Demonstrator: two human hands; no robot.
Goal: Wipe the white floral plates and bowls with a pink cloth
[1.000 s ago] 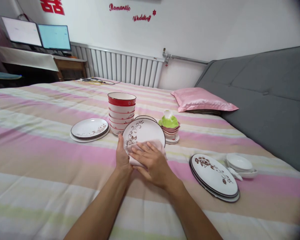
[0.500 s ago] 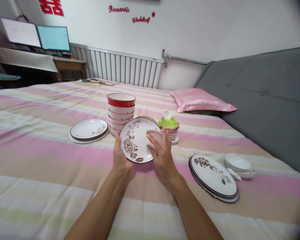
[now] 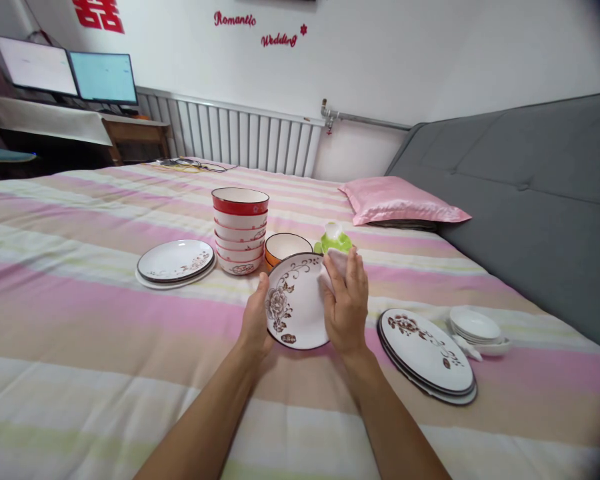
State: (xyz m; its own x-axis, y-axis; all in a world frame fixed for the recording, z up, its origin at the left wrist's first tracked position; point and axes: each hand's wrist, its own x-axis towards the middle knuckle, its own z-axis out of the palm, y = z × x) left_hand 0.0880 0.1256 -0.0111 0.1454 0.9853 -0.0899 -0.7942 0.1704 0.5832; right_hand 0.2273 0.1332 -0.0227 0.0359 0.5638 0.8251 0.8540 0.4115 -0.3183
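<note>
A round white plate [image 3: 305,307] with a dark rim and a brown flower pattern is held up, tilted toward me. My left hand [image 3: 256,320] grips its left edge, thumb on the front and the other fingers behind. At the plate's right edge, my right hand [image 3: 347,303] presses a pale pinkish-white cloth [image 3: 338,259] against the surface; part of the cloth is hidden under the fingers. Just behind the plate stand an orange bowl [image 3: 289,245] and a leaf-shaped green dish [image 3: 334,238], both partly covered. A tall stack of red and white bowls [image 3: 240,220] rises to their left.
Flowered plates [image 3: 177,260] lie stacked at left, and more plates [image 3: 427,350] at right beside small white dishes [image 3: 475,325] and a white spoon [image 3: 466,347]. Farther back are a pink pillow [image 3: 403,200], cables [image 3: 195,165] and a grey headboard [image 3: 520,180]. Everything rests on a striped bedsheet [image 3: 105,360].
Both hands have shifted right and slightly down with the plate, uncovering the orange bowl. The cloth has slid from the plate's face toward its upper right rim.
</note>
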